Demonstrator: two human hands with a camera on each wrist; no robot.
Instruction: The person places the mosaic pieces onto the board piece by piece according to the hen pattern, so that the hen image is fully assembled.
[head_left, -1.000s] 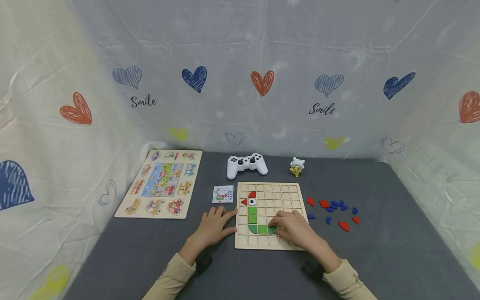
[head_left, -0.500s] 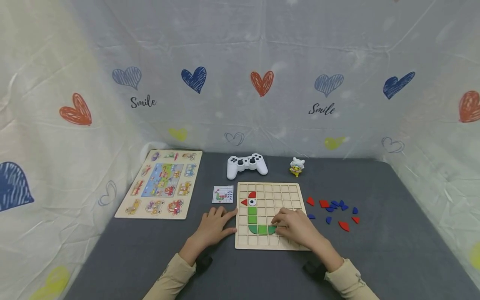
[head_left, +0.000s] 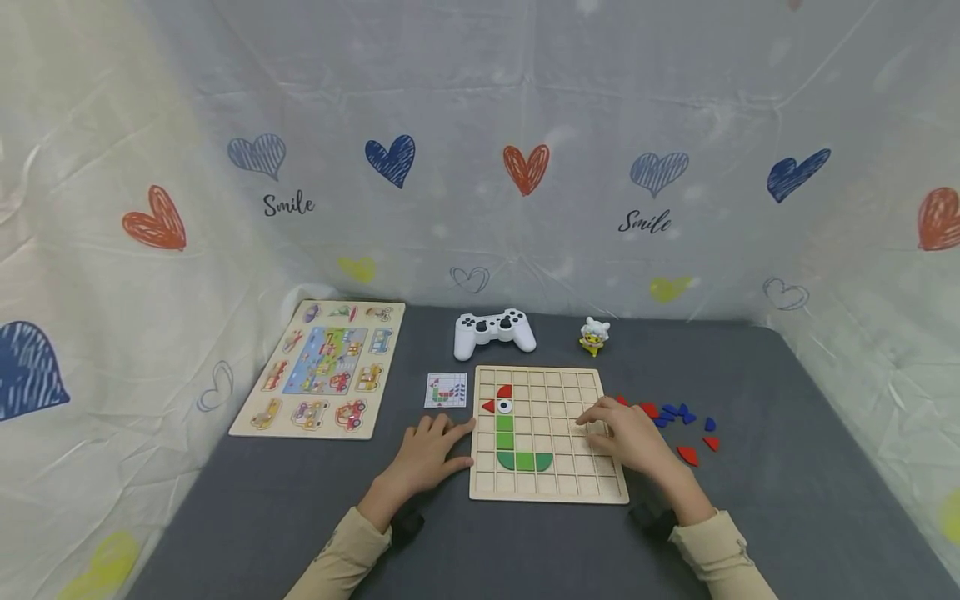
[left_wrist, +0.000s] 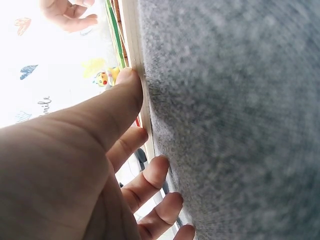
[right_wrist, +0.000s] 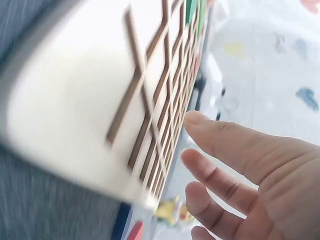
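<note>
A wooden grid board [head_left: 562,486] lies in front of me with a figure of flat pieces in its left cells. Green square pieces [head_left: 505,432] and rounded green pieces [head_left: 544,461] form an L below a white eye piece [head_left: 505,407], with red pieces [head_left: 505,390] at the top. My left hand [head_left: 423,454] rests at the board's left edge, its thumb and a fingertip touching the rim. Over the board's right side hovers my right hand [head_left: 630,433], fingers loosely bent, holding nothing; the right wrist view shows a gap between its thumb [right_wrist: 215,132] and fingers.
Loose blue pieces [head_left: 684,413] and red pieces [head_left: 687,455] lie right of the board, some partly behind my right hand. A pattern card [head_left: 446,390], a vehicle puzzle board [head_left: 300,417], a white game controller [head_left: 495,330] and a small figurine [head_left: 594,335] stand around it.
My right hand has left the green rounded piece at the L's right end and moved right across the board towards the loose pieces. That green piece stays in its cell. My left hand keeps its place.
</note>
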